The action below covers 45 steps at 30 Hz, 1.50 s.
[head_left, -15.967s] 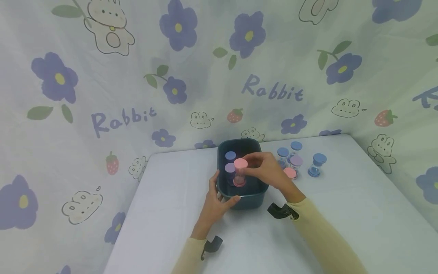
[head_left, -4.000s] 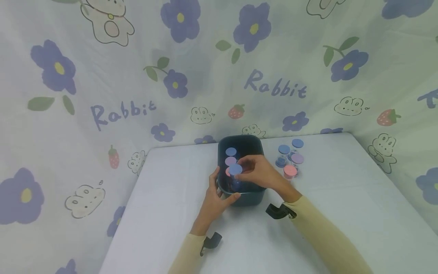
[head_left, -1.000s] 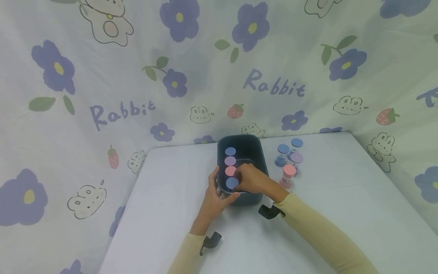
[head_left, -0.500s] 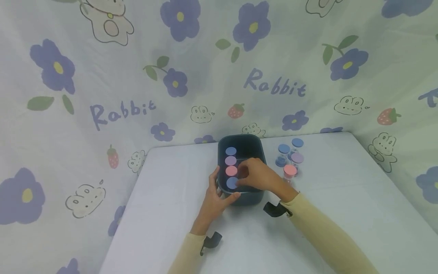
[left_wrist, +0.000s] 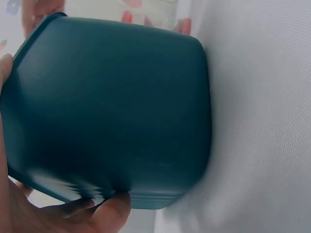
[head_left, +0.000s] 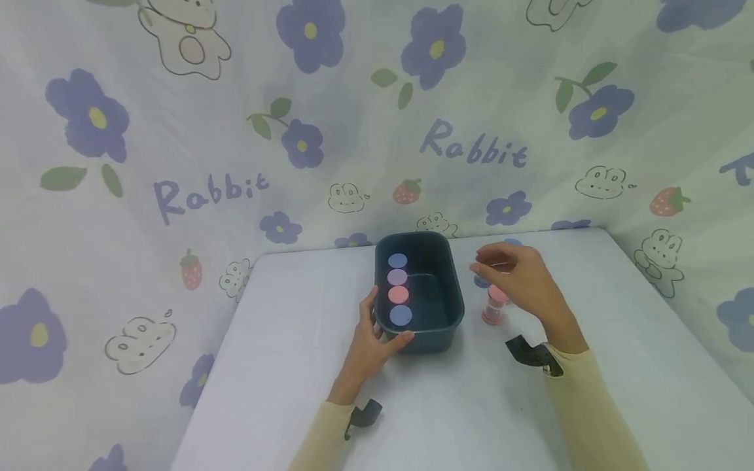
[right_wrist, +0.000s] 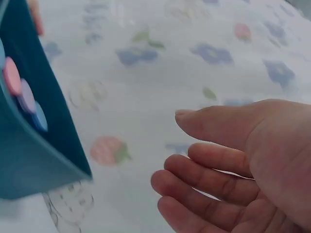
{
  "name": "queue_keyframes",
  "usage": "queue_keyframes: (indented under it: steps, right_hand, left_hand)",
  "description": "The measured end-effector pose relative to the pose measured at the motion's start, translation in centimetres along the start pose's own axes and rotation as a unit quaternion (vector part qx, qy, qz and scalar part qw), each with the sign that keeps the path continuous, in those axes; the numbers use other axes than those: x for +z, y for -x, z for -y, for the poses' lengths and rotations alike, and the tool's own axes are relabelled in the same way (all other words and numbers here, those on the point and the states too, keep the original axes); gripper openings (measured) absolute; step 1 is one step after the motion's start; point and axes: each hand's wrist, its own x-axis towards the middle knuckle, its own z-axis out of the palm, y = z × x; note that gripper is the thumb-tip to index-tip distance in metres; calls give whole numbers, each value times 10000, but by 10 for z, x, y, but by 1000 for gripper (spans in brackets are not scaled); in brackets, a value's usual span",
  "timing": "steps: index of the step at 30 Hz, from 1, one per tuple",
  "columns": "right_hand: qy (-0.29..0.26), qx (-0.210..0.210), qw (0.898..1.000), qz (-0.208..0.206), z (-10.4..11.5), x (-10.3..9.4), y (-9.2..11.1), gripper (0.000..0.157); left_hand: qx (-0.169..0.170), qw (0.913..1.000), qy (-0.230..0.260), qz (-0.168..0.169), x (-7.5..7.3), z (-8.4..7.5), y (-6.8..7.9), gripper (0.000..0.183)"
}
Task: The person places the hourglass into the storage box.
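Note:
My left hand (head_left: 366, 358) holds the near left corner of a dark teal plastic bin (head_left: 429, 341), thumb at the front rim and fingers along the left wall. Inside, sand timers stand upright in a row by the left wall: blue (head_left: 397, 261), lilac (head_left: 397, 277), pink (head_left: 398, 295), then blue (head_left: 401, 316) nearest. My right hand (head_left: 524, 278) hovers over the timers right of the bin, thumb and fingers apart with nothing between them. Below it a pink sand timer (head_left: 493, 309) stands on the table. The hand mostly hides the timers behind, leaving a blue base (head_left: 481, 282) and a blue cap (head_left: 513, 242) showing.
A white cloth covers the table (head_left: 283, 347). Behind it hangs a curtain (head_left: 365, 150) printed with flowers and rabbits, close to the bin's far end. A dark camera mount sits on each wrist.
My right hand has let go of the near blue sand timer, left in the bin's row, and moved right over the timers outside. My left hand stays on the bin.

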Motion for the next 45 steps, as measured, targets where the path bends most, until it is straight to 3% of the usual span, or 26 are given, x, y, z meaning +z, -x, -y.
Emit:
queue_keyframes:
  steps: [7, 13, 23, 35, 45]
  right_hand:
    - [-63, -77, 9974, -719, -35, -16, 10, 33]
    - [-16, 95, 9961, -879, -54, -18, 17, 35]
    - [56, 498, 9985, -223, -67, -20, 13, 47]
    - [50, 938, 9939, 579, -87, -17, 12, 65]
    - [180, 996, 9897, 1008, -95, -12, 11, 68]
  left_hand:
    - [-9, 10000, 1, -3, -1, -1, -1, 107]
    - [-10, 10000, 1, -21, 1, -1, -1, 106]
    - [-12, 10000, 61, -25, 1, -4, -1, 106]
    - [1, 10000, -41, -29, 2, -1, -1, 107]
    - [11, 10000, -36, -34, 3, -1, -1, 108]
